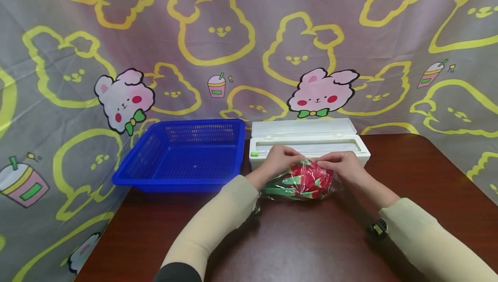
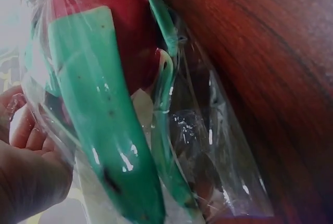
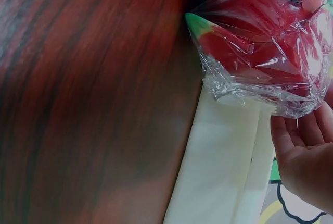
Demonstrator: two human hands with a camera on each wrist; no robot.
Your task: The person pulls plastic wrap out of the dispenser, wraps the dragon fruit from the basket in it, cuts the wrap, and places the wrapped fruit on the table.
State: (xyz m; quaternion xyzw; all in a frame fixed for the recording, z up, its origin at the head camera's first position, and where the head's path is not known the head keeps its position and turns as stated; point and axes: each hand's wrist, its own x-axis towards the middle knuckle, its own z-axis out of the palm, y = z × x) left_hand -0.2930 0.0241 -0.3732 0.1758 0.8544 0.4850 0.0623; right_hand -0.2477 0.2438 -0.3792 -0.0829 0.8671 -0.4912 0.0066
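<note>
A red dragon fruit [image 1: 309,177] with long green scales lies on the table, wrapped in clear cling film [image 1: 330,187]. My left hand [image 1: 278,161] is over its left side and pinches the film near the top. From the right, my right hand [image 1: 346,167] pinches the film at the fruit's upper right. In the left wrist view, loose film [image 2: 223,146] spreads past the green scales [image 2: 99,88]. The right wrist view shows bunched film [image 3: 250,96] at the fruit's end, beside the fingers of my right hand [image 3: 307,151].
Right behind the fruit stands a white cling film dispenser [image 1: 362,152], its clear lid [image 1: 303,127] raised. A blue plastic basket [image 1: 179,184] sits to its left. The brown table [image 1: 295,243] ends against a patterned curtain [image 1: 264,22].
</note>
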